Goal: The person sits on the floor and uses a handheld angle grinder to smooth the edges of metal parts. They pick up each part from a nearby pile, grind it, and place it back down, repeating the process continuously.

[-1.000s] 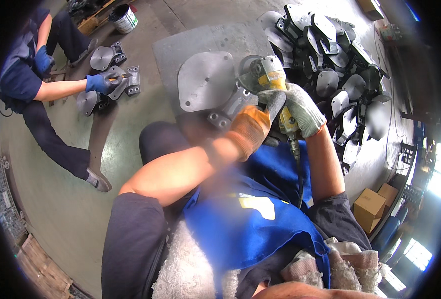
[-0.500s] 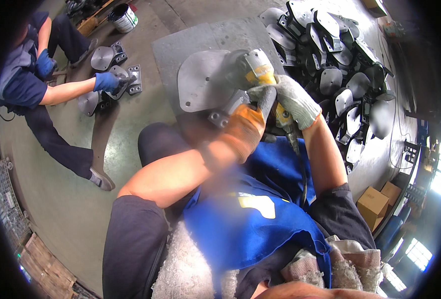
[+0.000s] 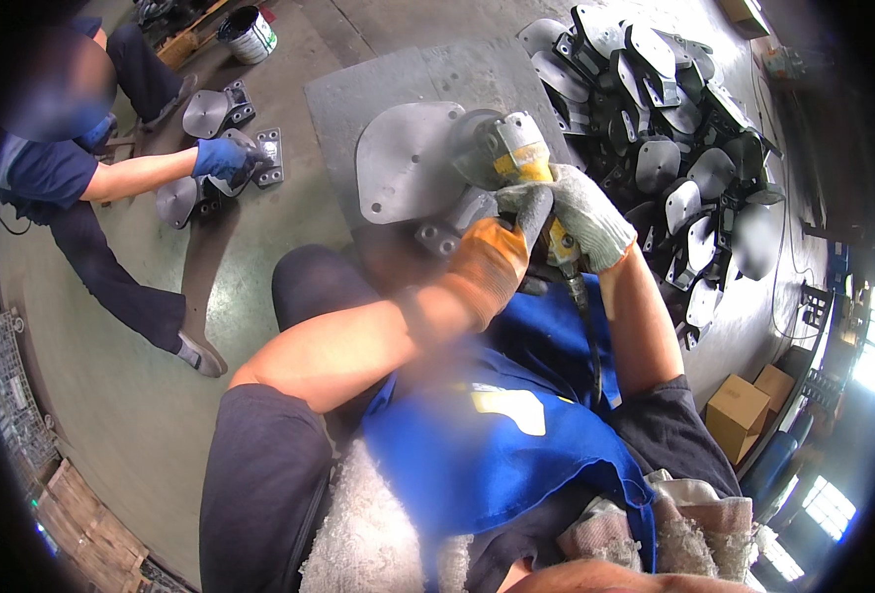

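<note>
My left hand (image 3: 489, 259), in an orange and grey glove, is wrapped around the side handle of a yellow angle grinder (image 3: 518, 158). My right hand (image 3: 583, 212), in a grey-green glove, grips the grinder's body. The grinder's disc end lies against the right edge of a grey metal bracket with a round plate (image 3: 403, 163). The bracket rests on a grey floor mat (image 3: 437, 79) just beyond my knee. The grinder's cable (image 3: 589, 336) runs back along my right forearm.
A heap of similar dark metal brackets (image 3: 679, 128) lies at the upper right. A co-worker in blue squats at the left, one blue-gloved hand (image 3: 222, 156) on brackets on the floor. A paint bucket (image 3: 249, 34) stands at the top; cardboard boxes (image 3: 749, 405) sit at right.
My two hands and the grinder have shifted slightly up and left along the bracket's edge. The co-worker's gloved hand has moved a little on the floor brackets.
</note>
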A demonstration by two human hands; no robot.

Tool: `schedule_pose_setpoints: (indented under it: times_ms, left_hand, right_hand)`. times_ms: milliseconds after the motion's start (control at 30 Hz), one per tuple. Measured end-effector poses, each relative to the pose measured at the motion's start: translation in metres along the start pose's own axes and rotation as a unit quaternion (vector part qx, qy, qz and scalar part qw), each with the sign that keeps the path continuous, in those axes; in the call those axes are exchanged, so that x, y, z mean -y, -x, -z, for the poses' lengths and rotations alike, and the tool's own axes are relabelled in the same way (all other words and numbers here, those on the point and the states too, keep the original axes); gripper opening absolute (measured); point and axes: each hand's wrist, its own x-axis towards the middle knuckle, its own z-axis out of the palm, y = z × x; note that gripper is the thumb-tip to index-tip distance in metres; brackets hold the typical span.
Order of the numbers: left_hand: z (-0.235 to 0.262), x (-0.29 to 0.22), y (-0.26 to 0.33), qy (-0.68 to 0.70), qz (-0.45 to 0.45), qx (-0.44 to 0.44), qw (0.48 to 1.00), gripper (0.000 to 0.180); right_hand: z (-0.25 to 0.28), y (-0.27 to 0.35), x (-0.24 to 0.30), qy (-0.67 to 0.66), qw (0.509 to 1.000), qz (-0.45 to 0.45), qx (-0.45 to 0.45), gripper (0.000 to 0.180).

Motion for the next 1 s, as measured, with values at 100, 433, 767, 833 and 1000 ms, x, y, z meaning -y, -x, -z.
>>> schedule_pose_setpoints:
  times_ms: [100,433,767,833,1000]
  left_hand:
    - [-0.009,0.013,-0.001,0.026,-0.002,-0.04,0.999,0.055]
    - [-0.009,-0.013,0.014,-0.077,-0.064,0.056,0.993,0.068]
    - [0.004,-0.001,0.012,0.089,0.011,0.176,0.98,0.053]
    - [0.042,-0.007,-0.006,0.139,0.185,0.077,0.97,0.067]
    - [0.103,0.11,-0.053,-0.012,0.195,-0.268,0.943,0.051]
  right_hand:
    - [-0.003,-0.005,0.002,-0.03,0.999,0.032,-0.003,0.026]
    - [0.013,0.024,-0.05,-0.091,0.994,0.027,-0.045,0.028]
    - [0.003,0.07,-0.058,-0.161,0.985,0.01,-0.067,0.026]
    - [-0.002,0.082,-0.048,-0.131,0.99,-0.004,-0.042,0.029]
    - [0.001,0.089,-0.07,-0.147,0.989,-0.019,-0.018,0.027]
